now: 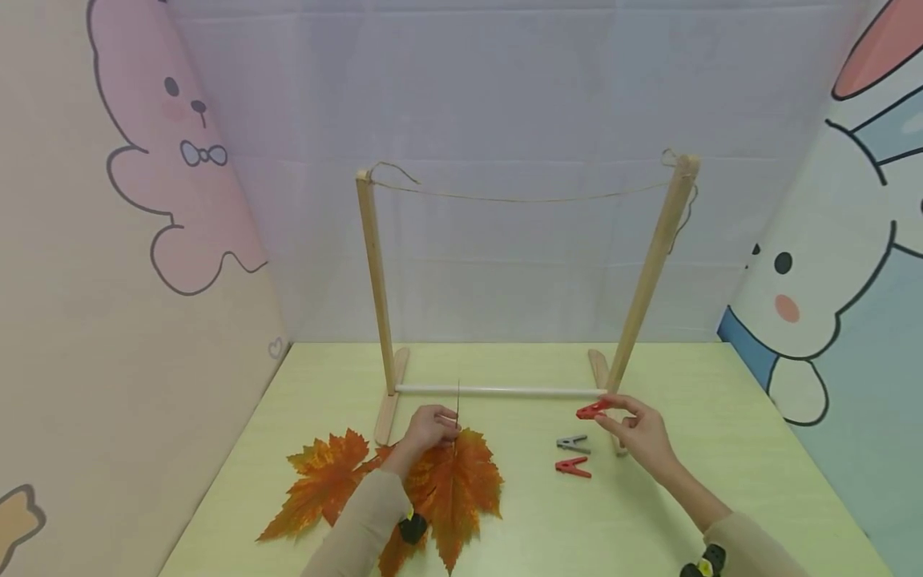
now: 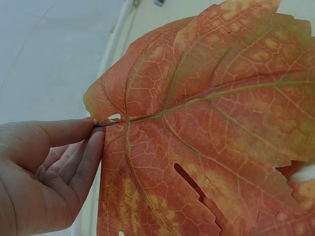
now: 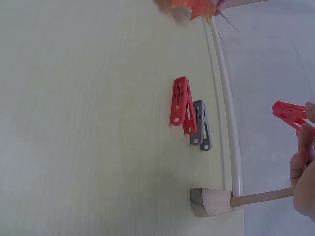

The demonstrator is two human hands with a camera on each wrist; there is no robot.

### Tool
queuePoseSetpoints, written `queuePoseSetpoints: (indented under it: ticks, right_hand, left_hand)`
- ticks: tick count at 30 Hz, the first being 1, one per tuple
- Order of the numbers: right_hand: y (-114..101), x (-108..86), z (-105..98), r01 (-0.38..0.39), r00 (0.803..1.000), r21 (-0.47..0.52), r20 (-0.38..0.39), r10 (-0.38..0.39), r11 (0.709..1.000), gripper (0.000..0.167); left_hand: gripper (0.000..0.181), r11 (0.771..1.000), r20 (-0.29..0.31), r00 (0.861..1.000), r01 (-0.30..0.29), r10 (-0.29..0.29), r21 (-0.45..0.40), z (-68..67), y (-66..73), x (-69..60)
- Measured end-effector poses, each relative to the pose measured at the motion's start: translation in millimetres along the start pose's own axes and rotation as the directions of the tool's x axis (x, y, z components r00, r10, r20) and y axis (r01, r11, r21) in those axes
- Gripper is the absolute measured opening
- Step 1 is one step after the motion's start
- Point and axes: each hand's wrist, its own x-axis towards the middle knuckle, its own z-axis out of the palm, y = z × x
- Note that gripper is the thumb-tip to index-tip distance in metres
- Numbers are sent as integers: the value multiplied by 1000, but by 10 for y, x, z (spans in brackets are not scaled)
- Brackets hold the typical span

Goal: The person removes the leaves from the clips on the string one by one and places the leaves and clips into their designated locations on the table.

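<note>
My left hand [image 1: 431,429] pinches the stem of an orange maple leaf [image 1: 461,485], which hangs below the fingers with its stem pointing up. In the left wrist view the thumb and fingertips of the left hand [image 2: 54,167] meet on that stem [image 2: 104,124]. Raised over the table at the right, my right hand [image 1: 644,437] holds a red clothespin [image 1: 591,410] between thumb and fingers. Below it on the table lie a grey clothespin [image 1: 573,443] and a second red clothespin [image 1: 573,467], side by side in the right wrist view.
A wooden frame stands behind the hands, with a left post [image 1: 376,280], a right post [image 1: 652,272] and a white crossbar [image 1: 497,391]. A thin string [image 1: 519,199] spans the post tops. More orange leaves [image 1: 320,485] lie on the table [image 1: 534,529] at the left.
</note>
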Motion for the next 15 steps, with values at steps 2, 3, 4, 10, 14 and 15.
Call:
queuePoseSetpoints:
  ticks: [2,3,4,10,14,15]
  right_hand:
    - [8,-14,3,9,1000,0,-3,-9,1000,34]
    - [16,-20,6,13,1000,0,-7,-13,1000,33]
    - [20,-26,8,15,1000,1,-10,-15,1000,32]
    - [-142,-85,30,1,1000,15,-6,-1,1000,31]
    - [-86,-105,56,-17,1000,7,-1,17,1000,34]
    - [-31,-100,62,-23,1000,3,2,23,1000,35]
  left_hand:
    - [29,1000,7,1000,-13,13,9,0,-37,8]
    - [29,1000,12,1000,-21,21,13,1,-59,14]
    - [29,1000,16,1000,-24,23,15,2,-81,22]
    - [28,999,36,998,-46,45,10,3,-182,36]
    - [26,997,43,996,-82,82,4,13,-277,57]
    - [26,996,43,995,-86,86,4,16,-302,61]
